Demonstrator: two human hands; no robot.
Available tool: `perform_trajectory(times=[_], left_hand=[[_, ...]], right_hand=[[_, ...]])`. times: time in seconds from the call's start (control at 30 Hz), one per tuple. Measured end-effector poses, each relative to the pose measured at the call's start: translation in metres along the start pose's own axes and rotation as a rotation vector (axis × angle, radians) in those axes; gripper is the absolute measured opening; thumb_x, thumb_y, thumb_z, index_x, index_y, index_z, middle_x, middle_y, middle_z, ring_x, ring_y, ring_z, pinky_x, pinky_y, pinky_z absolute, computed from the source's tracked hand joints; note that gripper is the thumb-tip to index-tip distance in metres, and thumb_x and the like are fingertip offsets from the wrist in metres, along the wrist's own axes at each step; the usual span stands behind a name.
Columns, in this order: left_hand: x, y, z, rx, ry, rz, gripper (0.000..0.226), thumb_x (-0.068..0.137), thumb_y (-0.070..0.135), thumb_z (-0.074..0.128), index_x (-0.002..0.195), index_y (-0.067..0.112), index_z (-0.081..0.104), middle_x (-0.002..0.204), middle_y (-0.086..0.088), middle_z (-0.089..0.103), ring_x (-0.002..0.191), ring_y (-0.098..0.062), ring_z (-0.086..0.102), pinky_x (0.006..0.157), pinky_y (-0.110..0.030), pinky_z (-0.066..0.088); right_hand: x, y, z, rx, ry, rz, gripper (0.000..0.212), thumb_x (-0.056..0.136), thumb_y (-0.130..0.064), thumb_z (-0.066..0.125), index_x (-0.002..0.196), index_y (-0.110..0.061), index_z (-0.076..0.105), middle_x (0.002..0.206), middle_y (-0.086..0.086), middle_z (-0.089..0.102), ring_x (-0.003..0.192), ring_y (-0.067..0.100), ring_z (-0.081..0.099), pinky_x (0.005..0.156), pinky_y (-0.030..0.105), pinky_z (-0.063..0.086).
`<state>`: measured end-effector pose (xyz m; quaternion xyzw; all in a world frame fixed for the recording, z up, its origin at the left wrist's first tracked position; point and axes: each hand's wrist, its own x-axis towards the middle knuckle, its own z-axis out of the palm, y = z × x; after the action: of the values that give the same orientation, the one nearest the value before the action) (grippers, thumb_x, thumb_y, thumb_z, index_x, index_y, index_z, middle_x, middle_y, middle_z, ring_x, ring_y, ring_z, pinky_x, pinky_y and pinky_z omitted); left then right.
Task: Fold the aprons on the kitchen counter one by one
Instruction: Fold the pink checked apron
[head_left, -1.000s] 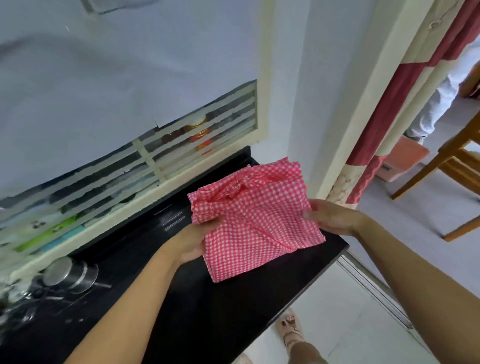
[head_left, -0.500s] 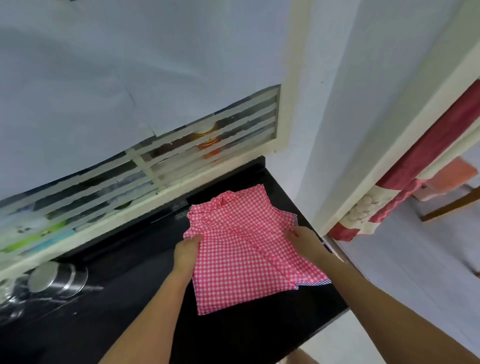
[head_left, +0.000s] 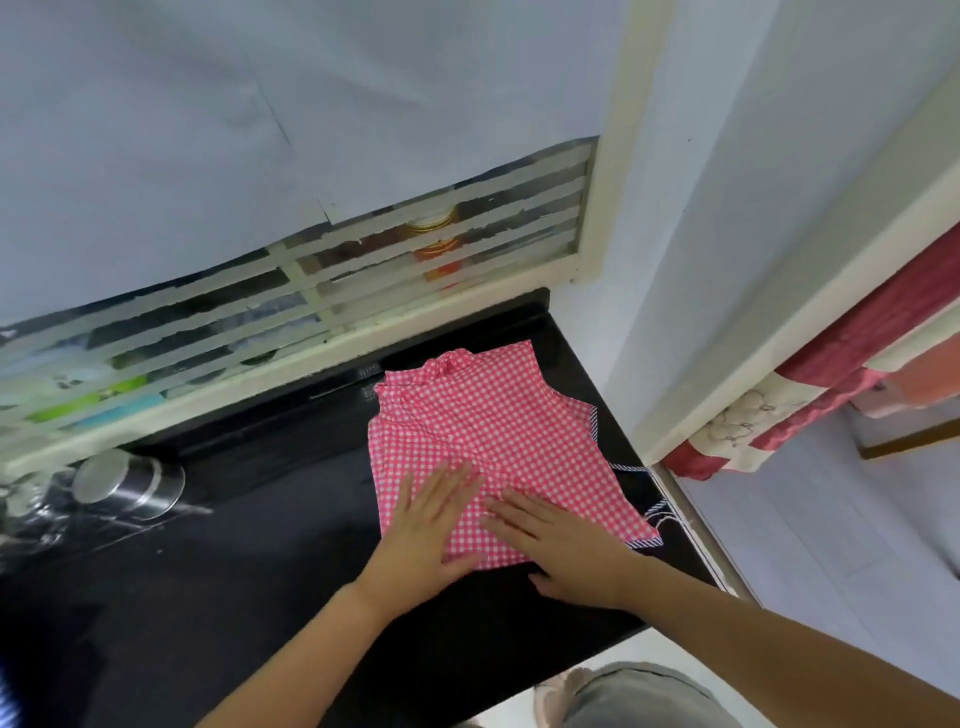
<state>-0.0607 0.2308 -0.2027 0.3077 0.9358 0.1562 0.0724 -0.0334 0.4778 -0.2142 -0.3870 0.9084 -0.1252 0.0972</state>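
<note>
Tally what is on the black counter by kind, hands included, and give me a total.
Pink checked apron: 1
Steel container: 1
Hands pressing flat on the apron: 2 (left hand, right hand)
Total: 4
The blurred clutter at the far left edge is too unclear to count.

One head-worn wide-angle view looks steeply down and forward from close above the glossy black kitchen counter (head_left: 260, 597), centred near its right end, facing the white slatted window (head_left: 441, 228).
</note>
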Motion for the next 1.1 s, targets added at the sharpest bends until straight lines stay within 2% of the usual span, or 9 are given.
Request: perform_trajectory(times=[0.17, 0.3, 0.37, 0.47, 0.57, 0.67, 0.83, 0.9, 1.1], left_hand=[[-0.024, -0.005, 0.018, 0.052, -0.21, -0.089, 0.082, 0.086, 0.057, 0.04, 0.15, 0.041, -0.008, 0.16, 0.005, 0.0, 0.147, -0.017, -0.004, 0.114, -0.038, -0.018], [-0.017, 0.005, 0.016, 0.02, -0.211, -0.133, 0.087, 0.081, 0.027, 0.051, 0.153, 0.032, 0.001, 0.149, 0.0, 0.032, 0.136, -0.025, 0.035, 0.114, -0.035, -0.008], [-0.016, 0.005, 0.019, 0.008, -0.17, -0.144, 0.101, 0.068, 0.002, 0.067, 0.151, 0.024, 0.013, 0.148, -0.001, 0.033, 0.134, -0.03, 0.039, 0.114, -0.032, -0.012], [-0.016, 0.005, 0.015, 0.004, -0.137, -0.196, 0.085, 0.086, -0.01, 0.045, 0.144, 0.023, -0.007, 0.152, 0.008, -0.005, 0.145, -0.02, -0.002, 0.11, -0.026, -0.026], [-0.018, 0.002, 0.005, -0.013, -0.226, -0.191, 0.074, 0.093, -0.008, 0.033, 0.139, 0.026, -0.013, 0.148, 0.012, -0.013, 0.14, -0.011, -0.014, 0.111, -0.029, -0.02], [-0.022, 0.001, -0.003, -0.025, -0.277, -0.206, 0.073, 0.094, -0.008, 0.031, 0.147, 0.025, -0.006, 0.148, 0.013, -0.011, 0.136, -0.005, -0.015, 0.11, -0.026, -0.017], [-0.036, 0.003, -0.008, -0.068, -0.3, -0.242, 0.067, 0.099, 0.0, 0.033, 0.15, 0.026, -0.001, 0.151, 0.015, -0.007, 0.137, -0.003, -0.013, 0.111, -0.028, -0.015], [-0.041, 0.006, -0.008, -0.073, -0.309, -0.25, 0.065, 0.101, 0.006, 0.035, 0.15, 0.027, -0.002, 0.152, 0.013, -0.009, 0.14, -0.006, -0.013, 0.112, -0.032, -0.014], [-0.037, 0.018, -0.018, -0.168, -0.395, -0.27, 0.057, 0.103, 0.013, 0.035, 0.152, 0.027, 0.009, 0.157, 0.01, 0.0, 0.147, -0.013, -0.001, 0.118, -0.032, -0.005]], right_hand=[[-0.018, 0.033, 0.006, -0.022, 0.008, 0.108, 0.069, 0.095, -0.058, 0.036, 0.153, -0.029, 0.012, 0.16, -0.001, 0.01, 0.147, 0.018, 0.007, 0.115, 0.045, 0.006], [-0.038, 0.048, 0.003, -0.012, 0.063, 0.203, 0.063, 0.098, -0.051, 0.031, 0.152, -0.024, 0.016, 0.155, -0.002, 0.022, 0.144, 0.012, 0.016, 0.112, 0.038, 0.014], [-0.045, 0.05, 0.002, -0.021, 0.077, 0.194, 0.058, 0.096, -0.032, 0.036, 0.151, -0.022, 0.019, 0.152, -0.002, 0.025, 0.14, 0.014, 0.023, 0.11, 0.035, 0.021], [-0.06, 0.052, -0.005, 0.022, 0.039, 0.251, 0.068, 0.094, -0.008, 0.051, 0.148, -0.024, 0.012, 0.152, -0.007, 0.014, 0.14, 0.011, 0.018, 0.113, 0.028, 0.02], [-0.08, 0.056, -0.01, 0.021, 0.107, 0.265, 0.087, 0.067, -0.012, 0.084, 0.143, -0.017, 0.041, 0.142, 0.001, 0.049, 0.12, 0.019, 0.057, 0.096, 0.025, 0.041], [-0.097, 0.062, -0.011, -0.004, 0.097, 0.344, 0.087, 0.054, -0.006, 0.09, 0.133, -0.013, 0.054, 0.128, 0.006, 0.062, 0.107, 0.025, 0.066, 0.089, 0.031, 0.046], [-0.114, 0.068, -0.023, -0.057, 0.222, 0.569, 0.078, 0.079, 0.014, 0.059, 0.146, -0.012, 0.03, 0.148, 0.015, 0.038, 0.138, 0.036, 0.034, 0.114, 0.037, 0.013], [-0.11, 0.053, -0.031, 0.058, 0.31, 0.571, 0.078, 0.076, 0.01, 0.064, 0.145, -0.011, 0.035, 0.149, 0.015, 0.038, 0.138, 0.035, 0.035, 0.114, 0.043, 0.021], [-0.04, -0.019, -0.053, 0.231, -0.079, 0.212, 0.099, 0.083, -0.062, 0.058, 0.149, -0.038, -0.012, 0.158, -0.015, -0.017, 0.143, 0.004, -0.019, 0.113, 0.026, -0.007]])
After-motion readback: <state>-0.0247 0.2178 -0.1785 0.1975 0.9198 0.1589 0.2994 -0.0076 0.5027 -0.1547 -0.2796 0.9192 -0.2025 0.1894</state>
